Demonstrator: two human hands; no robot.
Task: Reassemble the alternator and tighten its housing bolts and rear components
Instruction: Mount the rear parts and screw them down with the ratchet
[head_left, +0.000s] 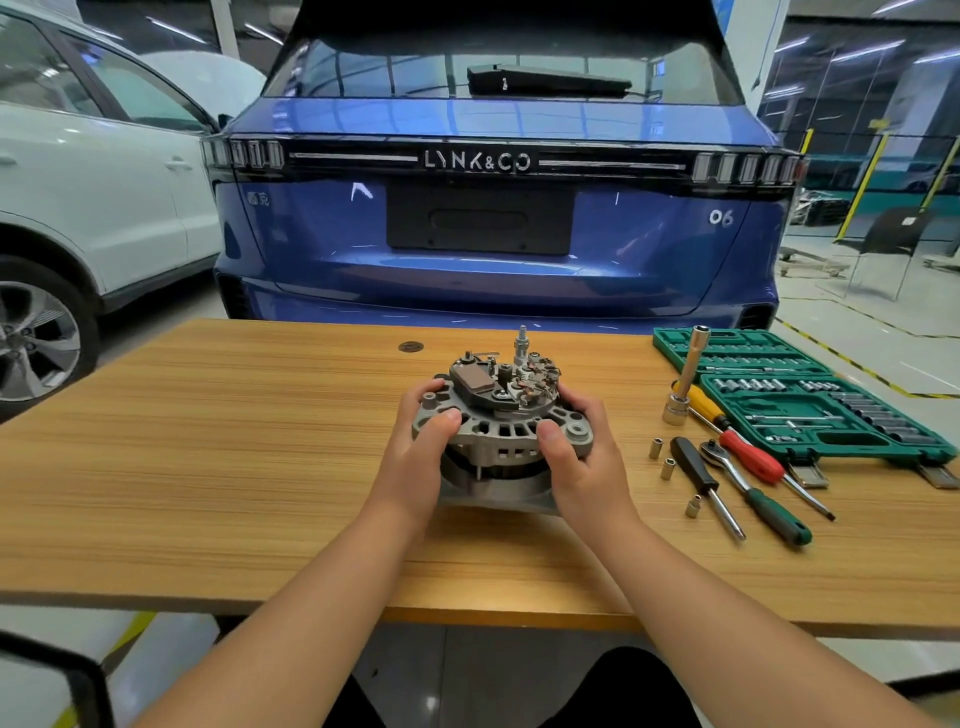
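Alternator (501, 431): centre of wooden table (208, 467), rear end up, shaft axis vertical, terminal stud at 12 o'clock. Left hand (415, 457) at 9 o'clock, fingers curled round the housing; right hand (576, 462) at 3 o'clock, likewise gripping, probably to seat the halves squarely. Loose sockets (667, 467), ratchet (748, 488), screwdrivers, green socket case (810, 395) at 3 o'clock, within reach.

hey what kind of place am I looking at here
Most likely a car repair workshop or automotive training bay. Two cars, a blue Lynk & Co and a white car, stand just beyond a wooden workbench, where both hands hold an alternator beside an open green socket set.
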